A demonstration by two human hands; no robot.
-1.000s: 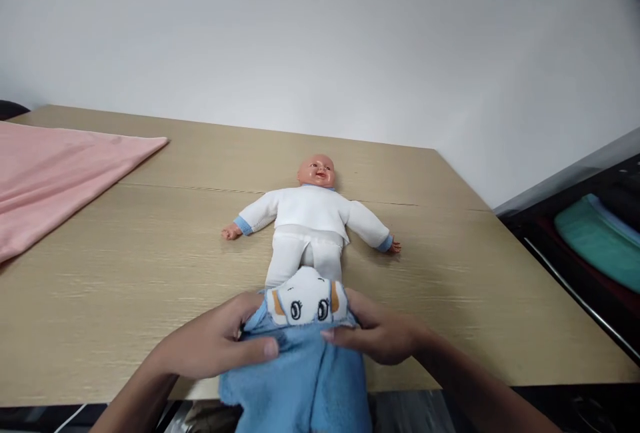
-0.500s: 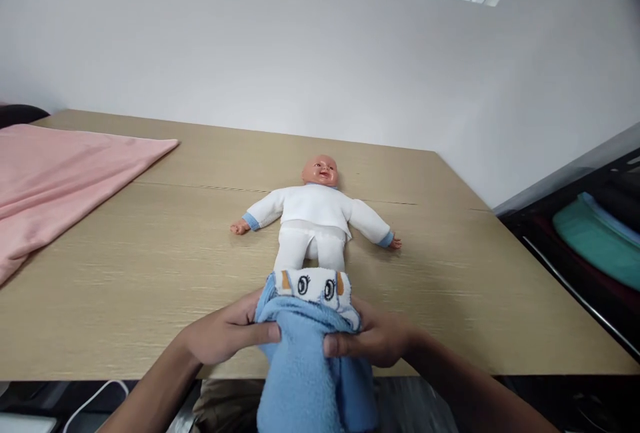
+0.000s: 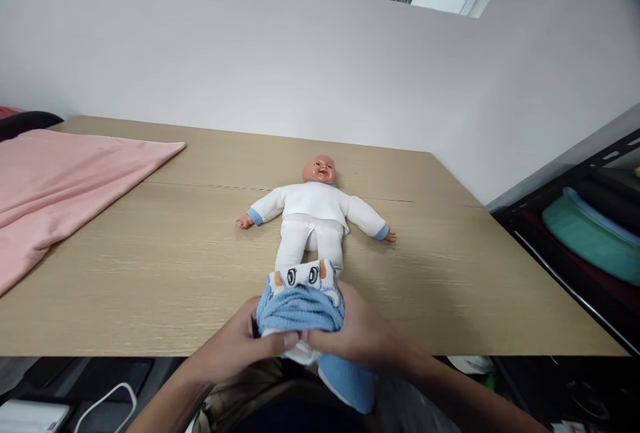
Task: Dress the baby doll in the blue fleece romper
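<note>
A baby doll [image 3: 320,170] in a white top with blue cuffs and white leggings lies on its back, its feet toward me. Small blue fleece trousers [image 3: 300,310], with a white band showing embroidered eyes, are gathered in folds at its lower legs. My left hand [image 3: 253,336] grips their left side, thumb across the front. On the other side, my right hand [image 3: 357,326] pinches them, its thumb almost meeting the left one. One blue trouser leg hangs below the right hand over the table's edge. The doll's feet are hidden by the cloth.
The wooden table [image 3: 150,260] carries a pink cloth [image 3: 75,186] at the left. A black rack [image 3: 530,246] with a folded green cloth [image 3: 585,223] stands at the right. Behind the table rises a pale wall [image 3: 240,53]. A white cable [image 3: 113,393] lies below the front edge.
The hanging blue cloth has been gathered up into folds between my hands, and my thumbs have come together. The patterned band has shifted slightly left and up. The doll lies as before.
</note>
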